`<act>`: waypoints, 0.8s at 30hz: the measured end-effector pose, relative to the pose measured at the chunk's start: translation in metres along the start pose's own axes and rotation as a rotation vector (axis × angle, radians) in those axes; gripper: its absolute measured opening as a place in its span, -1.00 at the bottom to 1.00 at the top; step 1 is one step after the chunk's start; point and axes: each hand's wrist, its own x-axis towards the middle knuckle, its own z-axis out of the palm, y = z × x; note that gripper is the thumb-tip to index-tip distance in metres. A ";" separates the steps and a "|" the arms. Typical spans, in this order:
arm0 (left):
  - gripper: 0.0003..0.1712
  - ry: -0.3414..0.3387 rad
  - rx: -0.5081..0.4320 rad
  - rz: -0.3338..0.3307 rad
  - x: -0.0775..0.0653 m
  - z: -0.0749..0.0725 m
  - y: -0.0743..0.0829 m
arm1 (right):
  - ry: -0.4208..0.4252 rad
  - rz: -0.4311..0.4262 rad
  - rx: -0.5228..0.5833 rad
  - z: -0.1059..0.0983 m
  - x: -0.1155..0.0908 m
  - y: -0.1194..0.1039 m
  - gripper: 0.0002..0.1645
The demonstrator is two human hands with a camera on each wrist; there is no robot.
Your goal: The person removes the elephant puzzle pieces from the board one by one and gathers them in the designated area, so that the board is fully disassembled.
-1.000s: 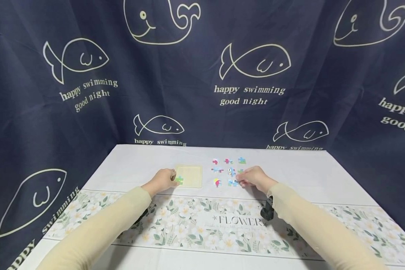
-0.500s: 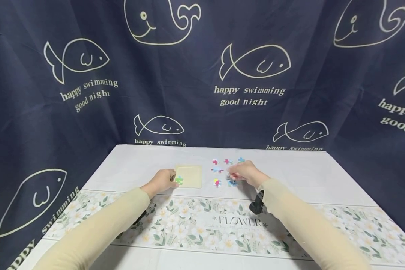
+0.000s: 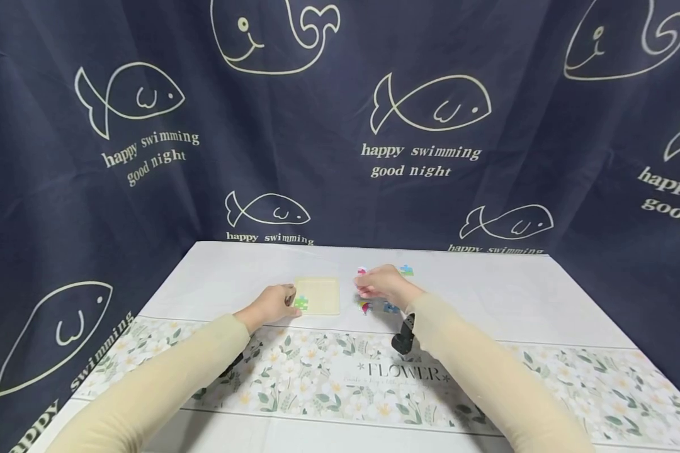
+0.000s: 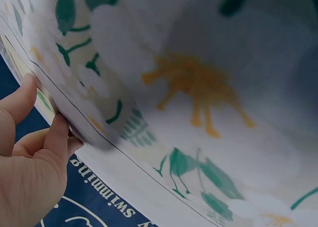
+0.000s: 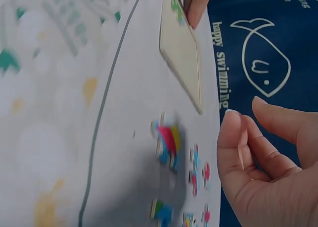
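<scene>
My left hand (image 3: pixel 272 303) grips the left edge of a pale square puzzle tray (image 3: pixel 324 292), thumb and fingers on its rim. A green jigsaw piece (image 3: pixel 301 302) lies in the tray's near left corner. My right hand (image 3: pixel 386 282) is above the loose jigsaw pieces, right of the tray. In the right wrist view its fingers are loosely curled, thumb and index fingertips apart, nothing visible between them. Below it lie a red and yellow piece (image 5: pixel 170 138) and a blue and green piece (image 5: pixel 162 212). The hand hides several pieces in the head view.
A blue and green piece (image 3: pixel 405 270) lies at the back right of the group. The white tabletop (image 3: pixel 487 289) carries a floral band (image 3: pixel 294 371) along its front part. Behind the table hangs a dark blue curtain (image 3: pixel 340 157) printed with fish.
My right hand has moved left over the pieces, from the group's right side to its left column. The left hand stays at the tray.
</scene>
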 end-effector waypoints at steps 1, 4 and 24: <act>-0.33 -0.001 -0.003 -0.003 0.000 0.000 0.000 | -0.004 0.001 0.000 0.003 0.001 -0.001 -0.72; -0.32 -0.006 0.000 -0.005 0.000 0.001 0.001 | -0.007 0.002 -0.007 0.014 0.004 -0.003 -0.66; -0.51 0.016 0.060 0.091 0.005 -0.001 -0.002 | -0.003 0.003 -0.031 0.097 0.020 -0.001 -0.74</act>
